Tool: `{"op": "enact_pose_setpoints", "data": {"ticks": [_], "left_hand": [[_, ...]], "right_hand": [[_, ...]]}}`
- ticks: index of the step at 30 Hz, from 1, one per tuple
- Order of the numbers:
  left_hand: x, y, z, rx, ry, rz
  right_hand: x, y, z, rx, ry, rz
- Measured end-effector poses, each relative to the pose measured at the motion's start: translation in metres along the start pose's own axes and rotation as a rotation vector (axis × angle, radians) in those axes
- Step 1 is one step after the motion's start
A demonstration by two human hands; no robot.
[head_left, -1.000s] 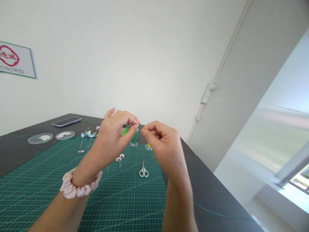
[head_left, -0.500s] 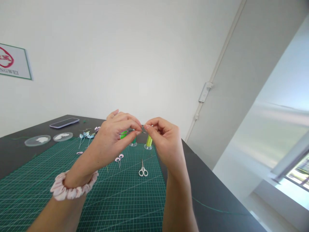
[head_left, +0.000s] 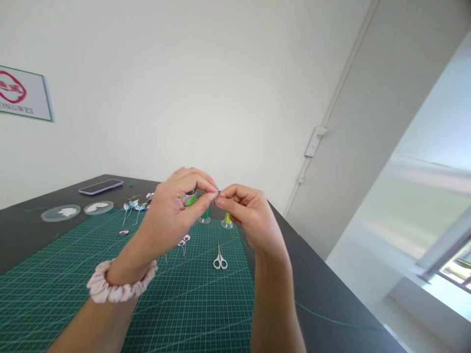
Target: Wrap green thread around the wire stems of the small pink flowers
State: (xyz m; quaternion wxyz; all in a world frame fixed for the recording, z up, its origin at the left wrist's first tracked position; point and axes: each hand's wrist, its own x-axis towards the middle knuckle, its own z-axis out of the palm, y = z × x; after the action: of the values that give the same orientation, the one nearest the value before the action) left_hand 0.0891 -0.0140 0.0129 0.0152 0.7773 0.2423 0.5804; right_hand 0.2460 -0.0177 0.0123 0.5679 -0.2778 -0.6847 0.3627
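Observation:
My left hand (head_left: 176,206) and my right hand (head_left: 248,211) meet in front of me above the far part of the cutting mat. Thumb and forefinger of each hand are pinched together, fingertips almost touching. Between them shows a thin dark sliver, too small to name. Behind the hands stand a dark green thread spool (head_left: 204,216) and a yellow-green thread spool (head_left: 227,222), both partly covered. A bright green and pink round thing (head_left: 189,200) shows through the gap in my left hand. White-handled scissors (head_left: 220,262) lie below on the green cutting mat (head_left: 191,304).
Small pink looped pieces (head_left: 184,240) and pale blue wired leaves (head_left: 133,206) lie left of my hands. Two clear dishes with white bits, the nearer dish (head_left: 51,215) included, and a phone (head_left: 100,187) rest on the dark table (head_left: 331,304). A green thread (head_left: 331,321) trails right.
My hands have come closer together, fingertips now nearly touching. The right hand has dropped slightly. The thin dark line seen across my left fingers earlier is mostly hidden. The view has shifted a little.

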Motion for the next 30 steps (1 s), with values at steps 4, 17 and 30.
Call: {"op": "enact_pose_setpoints", "data": {"ticks": [4, 17, 30], "left_hand": [[-0.001, -0.001, 0.001, 0.108, 0.063, -0.010], [-0.001, -0.008, 0.004, 0.253, 0.039, 0.056], [-0.001, -0.010, -0.001, 0.101, -0.173, 0.136]], "right_hand": [[-0.001, -0.002, 0.006, 0.017, -0.021, 0.016], [-0.015, -0.009, 0.011, -0.445, 0.151, -0.093], [-0.006, -0.002, -0.004, -0.173, 0.162, -0.105]]}}
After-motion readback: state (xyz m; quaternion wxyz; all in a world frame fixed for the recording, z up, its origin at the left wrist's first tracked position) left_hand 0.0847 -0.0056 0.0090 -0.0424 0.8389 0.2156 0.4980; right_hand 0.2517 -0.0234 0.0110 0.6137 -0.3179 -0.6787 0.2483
